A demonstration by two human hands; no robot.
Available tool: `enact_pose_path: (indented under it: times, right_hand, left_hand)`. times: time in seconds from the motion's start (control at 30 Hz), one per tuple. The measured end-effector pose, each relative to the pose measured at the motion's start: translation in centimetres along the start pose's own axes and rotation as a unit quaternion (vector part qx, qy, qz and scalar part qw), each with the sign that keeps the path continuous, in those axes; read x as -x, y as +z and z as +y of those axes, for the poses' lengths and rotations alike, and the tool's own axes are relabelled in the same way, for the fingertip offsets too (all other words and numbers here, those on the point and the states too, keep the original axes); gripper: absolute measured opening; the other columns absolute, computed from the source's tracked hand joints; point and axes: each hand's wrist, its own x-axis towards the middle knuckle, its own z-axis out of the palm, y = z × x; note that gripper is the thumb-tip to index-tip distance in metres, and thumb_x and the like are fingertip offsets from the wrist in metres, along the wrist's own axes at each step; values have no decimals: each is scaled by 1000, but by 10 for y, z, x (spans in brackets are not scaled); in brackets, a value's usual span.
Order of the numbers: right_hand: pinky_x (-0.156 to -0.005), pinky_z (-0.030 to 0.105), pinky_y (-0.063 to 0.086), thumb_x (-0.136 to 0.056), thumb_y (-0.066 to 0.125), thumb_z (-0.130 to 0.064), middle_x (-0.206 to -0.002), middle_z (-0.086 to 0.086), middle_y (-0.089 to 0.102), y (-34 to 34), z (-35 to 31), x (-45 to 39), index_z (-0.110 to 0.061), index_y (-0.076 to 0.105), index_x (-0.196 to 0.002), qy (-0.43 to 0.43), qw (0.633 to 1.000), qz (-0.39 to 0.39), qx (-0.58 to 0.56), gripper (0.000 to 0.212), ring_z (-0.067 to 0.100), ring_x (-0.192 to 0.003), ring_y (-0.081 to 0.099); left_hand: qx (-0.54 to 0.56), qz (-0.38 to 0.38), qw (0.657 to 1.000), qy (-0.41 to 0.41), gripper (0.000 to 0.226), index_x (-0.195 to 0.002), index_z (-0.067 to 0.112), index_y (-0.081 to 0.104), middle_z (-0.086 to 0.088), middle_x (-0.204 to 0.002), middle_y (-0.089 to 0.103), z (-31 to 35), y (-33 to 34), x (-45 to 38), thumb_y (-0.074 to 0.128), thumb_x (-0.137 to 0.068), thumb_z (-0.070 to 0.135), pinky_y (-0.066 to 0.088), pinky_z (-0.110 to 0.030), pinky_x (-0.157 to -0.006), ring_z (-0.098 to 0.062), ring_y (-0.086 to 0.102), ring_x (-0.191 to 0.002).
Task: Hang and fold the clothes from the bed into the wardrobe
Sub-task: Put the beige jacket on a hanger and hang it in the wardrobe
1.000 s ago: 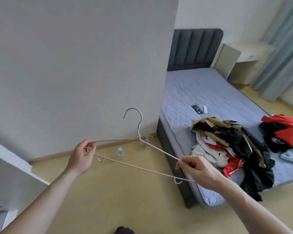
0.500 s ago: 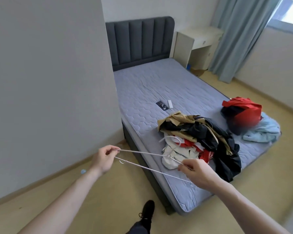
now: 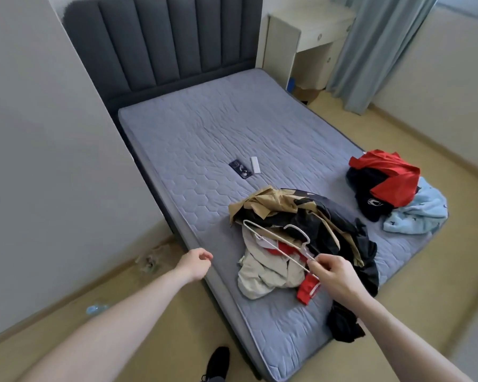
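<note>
A thin white wire hanger [image 3: 276, 238] hovers over a heap of clothes [image 3: 295, 238] in tan, black, cream and red at the near end of the bed [image 3: 204, 139]. My right hand [image 3: 334, 274] pinches the hanger at its near end. My left hand [image 3: 195, 263] hangs beside the mattress edge with loosely curled fingers and holds nothing. A second pile [image 3: 384, 183] of red and dark garments, with a light blue piece [image 3: 417, 213] beside it, lies at the bed's right edge.
A dark phone [image 3: 240, 169] and a small white remote [image 3: 255, 164] lie mid-mattress. A padded grey headboard [image 3: 160, 42] stands behind. A cream desk [image 3: 309, 31] and grey curtain [image 3: 378, 51] are at the back right. A wall [image 3: 39, 161] is at my left. My shoe [image 3: 217, 362] stands on the yellow floor.
My left hand has let go of the hanger, which now hangs from my right hand alone over the heap. The view has swung right toward the bed.
</note>
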Motion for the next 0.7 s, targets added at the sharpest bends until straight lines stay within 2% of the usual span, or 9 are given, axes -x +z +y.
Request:
enact_pose_path:
  times: [0.1,0.23,0.47,0.63,0.7]
  right_hand:
    - [-52,29,40,-94,64,-37,-53,-4,58,-27,24,-45,-17,65,-66,17,999,27,4,34,5,-49,47]
    - [-55,31,42,-93,61,-41,-51,-8,57,-62,54,-115,-22,68,-67,29,998,53,1,33,5,-49,52]
    - [-56,33,42,-95,56,-39,-54,-5,55,-91,108,-237,-25,61,-67,21,996,64,-51,32,4,-50,47]
    - [-54,33,38,-98,56,-36,-54,-7,51,-97,156,-296,-18,55,-64,6,995,53,-87,39,5,-50,43]
    - [-55,33,39,-99,57,-35,-56,-6,52,-99,175,-313,-17,57,-66,1,994,52,-93,38,7,-51,43]
  left_hand:
    - [-59,-28,998,0,30,-118,22,70,-1,-126,69,45,24,-31,52,-96,16,49,-27,-98,-22,62,-117]
    - [-130,-41,990,19,32,-123,24,68,-1,-134,63,104,65,-74,55,-94,20,48,-32,-103,-24,60,-122]
    - [-191,-31,981,31,40,-132,28,59,4,-150,34,190,148,-165,55,-92,27,49,-37,-101,-25,56,-122]
    - [-239,-24,968,67,49,-140,30,56,9,-167,7,253,212,-239,55,-91,22,44,-44,-110,-26,34,-144]
    - [-273,-29,958,86,52,-142,28,56,9,-169,-1,273,237,-263,53,-91,18,36,-46,-117,-26,20,-152]
